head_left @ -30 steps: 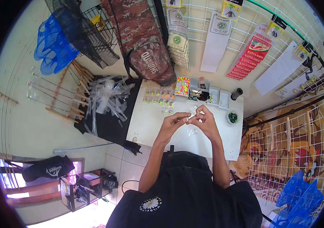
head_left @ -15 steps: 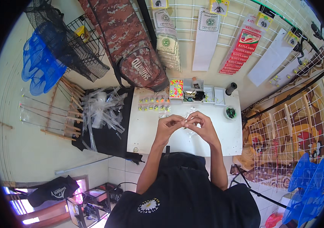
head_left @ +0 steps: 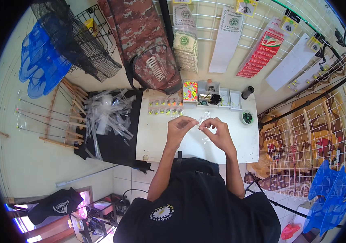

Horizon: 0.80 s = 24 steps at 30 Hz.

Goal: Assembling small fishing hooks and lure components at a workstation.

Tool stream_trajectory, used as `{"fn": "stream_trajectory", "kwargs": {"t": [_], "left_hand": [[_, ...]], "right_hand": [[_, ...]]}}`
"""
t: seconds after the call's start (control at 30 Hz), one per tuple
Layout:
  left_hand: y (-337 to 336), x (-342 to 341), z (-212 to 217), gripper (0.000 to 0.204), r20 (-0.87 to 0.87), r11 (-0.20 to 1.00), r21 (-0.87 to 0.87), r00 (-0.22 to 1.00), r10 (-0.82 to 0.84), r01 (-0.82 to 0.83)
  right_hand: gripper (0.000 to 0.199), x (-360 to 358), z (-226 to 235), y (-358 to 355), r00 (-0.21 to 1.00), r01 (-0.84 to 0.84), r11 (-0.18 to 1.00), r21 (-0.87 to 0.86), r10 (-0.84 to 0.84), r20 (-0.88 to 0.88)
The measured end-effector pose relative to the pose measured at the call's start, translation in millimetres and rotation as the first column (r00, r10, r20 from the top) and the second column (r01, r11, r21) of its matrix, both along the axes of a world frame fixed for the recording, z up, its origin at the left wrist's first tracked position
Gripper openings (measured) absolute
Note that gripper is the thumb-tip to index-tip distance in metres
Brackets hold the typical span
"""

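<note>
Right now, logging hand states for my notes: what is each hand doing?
Left hand: fingers pinched shut on something too small to identify.
Right hand: pinched likewise, item unclear.

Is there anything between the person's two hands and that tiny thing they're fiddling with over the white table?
Nothing visible. The left hand and right hand meet fingertip to fingertip above the white table, pinching something too small to identify.

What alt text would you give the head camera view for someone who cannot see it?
Seen from above, a person's left hand and right hand meet fingertip to fingertip over a white table, pinching something too small to make out. Small compartment boxes line the table's far edge, with a camouflage bag behind.
</note>
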State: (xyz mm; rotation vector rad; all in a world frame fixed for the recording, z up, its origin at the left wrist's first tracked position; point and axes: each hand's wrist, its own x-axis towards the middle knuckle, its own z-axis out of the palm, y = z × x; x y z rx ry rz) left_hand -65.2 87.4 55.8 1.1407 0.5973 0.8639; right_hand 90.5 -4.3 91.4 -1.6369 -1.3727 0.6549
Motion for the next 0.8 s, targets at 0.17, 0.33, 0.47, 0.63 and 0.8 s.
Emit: {"fn": "stream_trajectory", "kwargs": {"t": [0.17, 0.33, 0.47, 0.63, 0.8], "left_hand": [[7, -5, 1, 0.005, 0.1, 0.979, -0.02, 0.974, 0.204, -0.203], [12, -14, 29, 0.02, -0.302, 0.813, 0.582, 0.921, 0.245, -0.025], [20, -15, 31, 0.027, -0.505, 0.616, 0.735, 0.836, 0.217, 0.284], [27, -15, 31, 0.027, -0.484, 0.608, 0.742, 0.854, 0.193, 0.283], [32, -14, 32, 0.03, -0.508, 0.801, 0.545, 0.857, 0.082, 0.246]], "right_hand": [[0.007, -4, 10, 6, 0.994, 0.043, 0.999, 0.012, -0.044, 0.101], [0.008, -3, 7, 9, 0.968, -0.019, 0.998, 0.067, 0.002, 0.251], [0.007, -6, 14, 12, 0.94, -0.04, 0.999, 0.009, 0.035, 0.341], [0.007, -6, 14, 17, 0.95, -0.038, 0.999, 0.018, 0.031, 0.309], [0.009, -4, 15, 21, 0.967, 0.0, 0.998, 0.055, -0.014, 0.254]]}}
